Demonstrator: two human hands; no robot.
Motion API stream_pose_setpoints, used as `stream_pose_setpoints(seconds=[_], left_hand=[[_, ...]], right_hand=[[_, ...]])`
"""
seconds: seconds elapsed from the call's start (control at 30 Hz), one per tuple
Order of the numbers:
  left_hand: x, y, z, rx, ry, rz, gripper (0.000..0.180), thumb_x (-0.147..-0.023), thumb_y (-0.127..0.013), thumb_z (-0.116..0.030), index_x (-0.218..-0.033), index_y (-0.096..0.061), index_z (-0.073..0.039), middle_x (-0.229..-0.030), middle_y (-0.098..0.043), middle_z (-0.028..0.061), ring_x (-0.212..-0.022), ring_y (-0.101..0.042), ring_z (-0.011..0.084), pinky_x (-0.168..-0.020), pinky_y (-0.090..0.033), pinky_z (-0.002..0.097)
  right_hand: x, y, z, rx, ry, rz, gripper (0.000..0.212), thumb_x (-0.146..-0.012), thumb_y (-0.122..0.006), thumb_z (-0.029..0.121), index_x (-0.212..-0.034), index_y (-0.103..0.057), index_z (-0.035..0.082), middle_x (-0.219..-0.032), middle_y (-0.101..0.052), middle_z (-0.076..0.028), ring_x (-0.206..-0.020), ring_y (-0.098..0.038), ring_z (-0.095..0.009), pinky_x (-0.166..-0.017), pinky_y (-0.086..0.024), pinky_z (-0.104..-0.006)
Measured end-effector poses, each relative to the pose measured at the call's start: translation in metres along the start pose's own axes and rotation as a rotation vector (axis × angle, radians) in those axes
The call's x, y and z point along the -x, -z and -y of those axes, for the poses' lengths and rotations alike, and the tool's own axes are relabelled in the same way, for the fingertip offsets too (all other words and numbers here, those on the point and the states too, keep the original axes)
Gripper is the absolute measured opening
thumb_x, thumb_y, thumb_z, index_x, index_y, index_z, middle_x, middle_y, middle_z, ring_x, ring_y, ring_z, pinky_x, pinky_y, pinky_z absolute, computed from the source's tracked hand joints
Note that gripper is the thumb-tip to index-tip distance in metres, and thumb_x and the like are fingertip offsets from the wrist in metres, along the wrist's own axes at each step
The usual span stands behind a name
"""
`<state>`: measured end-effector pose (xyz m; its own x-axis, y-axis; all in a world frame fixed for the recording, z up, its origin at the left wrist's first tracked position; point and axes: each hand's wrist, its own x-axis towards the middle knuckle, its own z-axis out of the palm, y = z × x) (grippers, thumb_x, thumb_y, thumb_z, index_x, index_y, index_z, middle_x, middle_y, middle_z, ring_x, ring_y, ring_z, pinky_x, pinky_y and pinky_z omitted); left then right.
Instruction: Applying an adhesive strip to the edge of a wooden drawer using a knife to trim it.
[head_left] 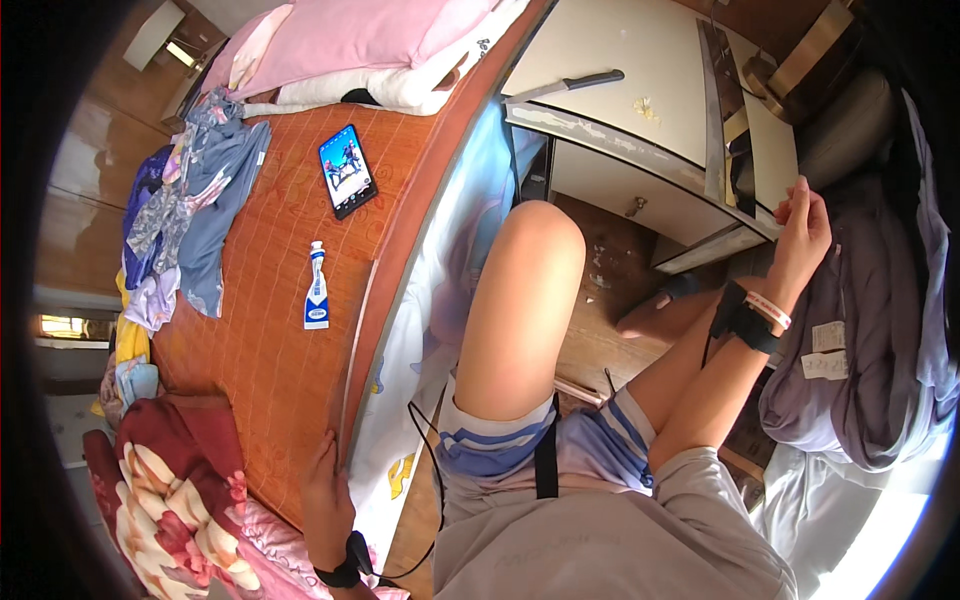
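My left hand [325, 488] lies on the edge of the bed's orange-brown mat [270, 380], fingers stretched out and holding nothing. Raised beside the right end of a cream cabinet [620, 40], my right hand [806, 232] has its fingers curled together; whatever is in them, if anything, cannot be made out. A black-handled knife [592, 80] rests on the cabinet top, with small yellowish scraps [645, 108] to its right. On the mat are a smartphone [348, 172] with a lit screen and a white and blue squeeze tube [317, 290], both apart from my left hand.
Crumpled clothes [195, 210] line the mat's left side, and a red floral blanket [180, 490] is heaped at the near left. Pink bedding [350, 40] covers the far end. At right hang dark garments [840, 330]. A black cable [437, 480] runs from my left wrist.
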<state>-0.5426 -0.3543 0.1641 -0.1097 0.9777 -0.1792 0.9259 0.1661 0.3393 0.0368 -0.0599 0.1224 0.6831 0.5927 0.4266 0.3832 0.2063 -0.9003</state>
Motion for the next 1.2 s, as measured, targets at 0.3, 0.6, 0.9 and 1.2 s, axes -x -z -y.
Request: stream_pose_setpoints(seconds=[0.3, 0.6, 0.9, 1.2], left_hand=[[0.007, 0.003, -0.021, 0.141, 0.168, -0.227, 0.015, -0.102, -0.052, -0.004, -0.110, -0.061, 0.006, -0.084, -0.060, 0.0174, -0.073, -0.053, 0.0291, -0.071, -0.044, 0.0363], [-0.055, 0.015, -0.100, 0.462, 0.150, -0.140, 0.016, -0.103, -0.055, -0.008, -0.107, -0.063, 0.005, -0.087, -0.059, 0.0098, -0.078, -0.055, 0.0189, -0.070, -0.045, 0.0330], [-0.176, -0.002, -0.241, 0.243, -0.751, 0.073, 0.017, -0.092, -0.055, 0.003, -0.108, -0.062, 0.003, -0.100, -0.065, 0.0221, -0.087, -0.064, 0.0445, -0.073, -0.051, 0.0443], [-0.306, -0.046, -0.354, 0.248, -1.040, 0.346, 0.014, -0.093, -0.062, -0.002, -0.105, -0.066, 0.005, -0.087, -0.068, 0.0180, -0.075, -0.067, 0.0287, -0.068, -0.051, 0.0383]], right_hand=[[0.026, 0.031, 0.039, 0.310, -0.194, 0.735, 0.030, -0.099, -0.066, 0.026, -0.092, -0.067, -0.003, -0.066, -0.056, -0.003, -0.063, -0.054, -0.009, -0.058, -0.039, -0.0269], [0.059, -0.004, 0.062, -0.109, -0.462, 1.179, 0.053, -0.102, -0.059, 0.052, -0.120, -0.067, 0.003, -0.089, -0.072, -0.008, -0.082, -0.067, -0.015, -0.074, -0.054, -0.0282], [0.045, 0.039, 0.044, 0.197, -0.525, 0.581, 0.065, -0.093, -0.065, 0.064, -0.095, -0.074, 0.000, -0.080, -0.069, -0.009, -0.067, -0.066, -0.013, -0.054, -0.052, -0.0289], [0.014, 0.088, -0.034, -0.030, -0.571, 0.066, 0.072, -0.094, -0.072, 0.052, -0.128, -0.055, -0.009, -0.097, -0.072, -0.014, -0.075, -0.068, -0.016, -0.066, -0.055, -0.0275]])
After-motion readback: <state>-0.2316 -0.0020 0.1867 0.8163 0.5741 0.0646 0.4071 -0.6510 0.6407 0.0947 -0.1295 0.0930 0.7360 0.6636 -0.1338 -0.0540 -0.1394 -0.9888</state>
